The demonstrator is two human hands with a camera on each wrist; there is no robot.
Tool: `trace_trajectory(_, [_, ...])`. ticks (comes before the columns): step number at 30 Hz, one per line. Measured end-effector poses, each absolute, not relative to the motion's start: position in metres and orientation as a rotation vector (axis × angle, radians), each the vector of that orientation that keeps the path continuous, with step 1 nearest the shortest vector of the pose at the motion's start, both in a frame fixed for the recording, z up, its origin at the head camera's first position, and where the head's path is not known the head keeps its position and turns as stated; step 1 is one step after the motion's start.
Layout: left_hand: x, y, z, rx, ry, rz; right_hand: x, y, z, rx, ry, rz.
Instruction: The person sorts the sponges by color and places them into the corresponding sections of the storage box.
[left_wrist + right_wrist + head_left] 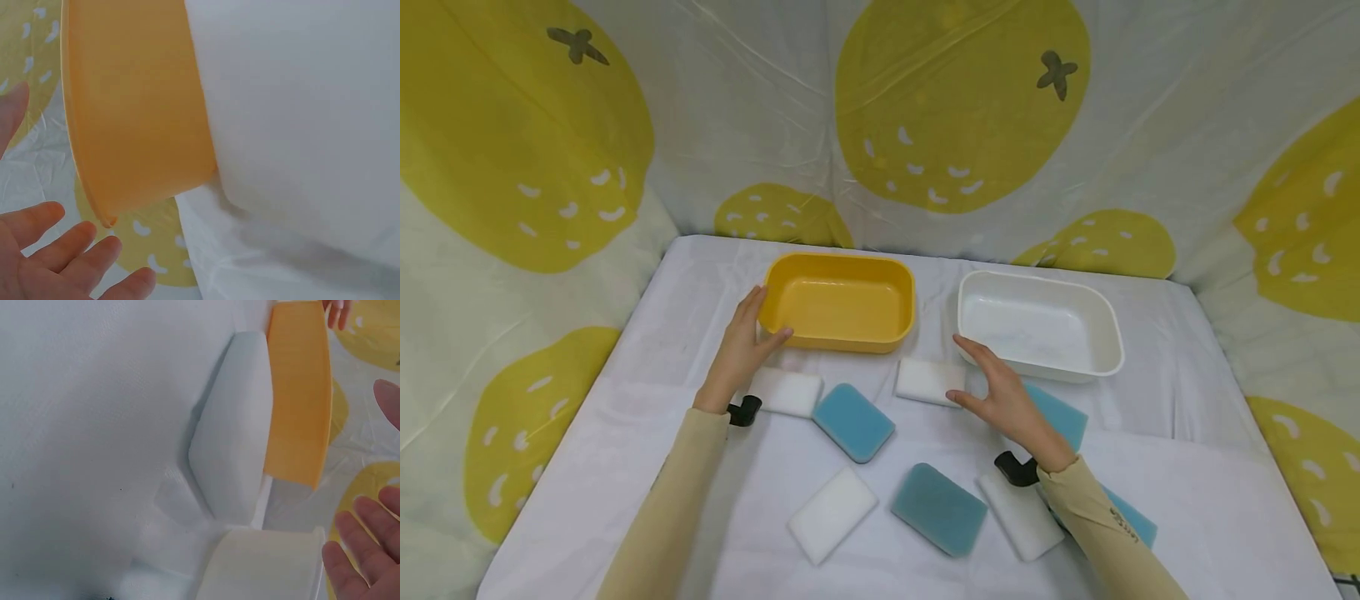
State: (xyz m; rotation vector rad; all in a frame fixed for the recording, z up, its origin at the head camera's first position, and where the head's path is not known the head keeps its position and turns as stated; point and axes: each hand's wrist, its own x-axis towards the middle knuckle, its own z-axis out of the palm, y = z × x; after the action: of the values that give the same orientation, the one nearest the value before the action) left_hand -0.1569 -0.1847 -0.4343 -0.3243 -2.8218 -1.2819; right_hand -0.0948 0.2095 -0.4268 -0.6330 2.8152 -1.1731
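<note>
My left hand [741, 350] is at the left end of a yellow plastic basin [842, 343], thumb and fingers spread around its corner. In the left wrist view its fingertips are right by the basin's rim, and nothing lies in the palm. Toward the right, my right hand [1006, 402] hovers with thumb and fingers apart, by the left front corner of a white basin [1078, 373]. Its thumb overlaps the edge of a white sponge [925, 381] in the head view. Another white sponge [790, 392] lies just right of my left wrist. Both basins hold nothing.
Between the arms lie a blue sponge [853, 422], a white sponge [832, 514] and a teal sponge [940, 510]. Partly under the right arm are a white sponge [1018, 512] and blue sponges [1063, 417]. A lemon-print curtain [962, 100] hangs behind the white-covered table [1187, 400].
</note>
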Motion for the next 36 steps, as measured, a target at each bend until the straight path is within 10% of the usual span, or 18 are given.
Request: trace_trajectory(36, [-0.168,-0.198,-0.451,-0.21,-2.888,-1.418,-0.105,0.205,-0.456,-0.65,2.698,-1.12])
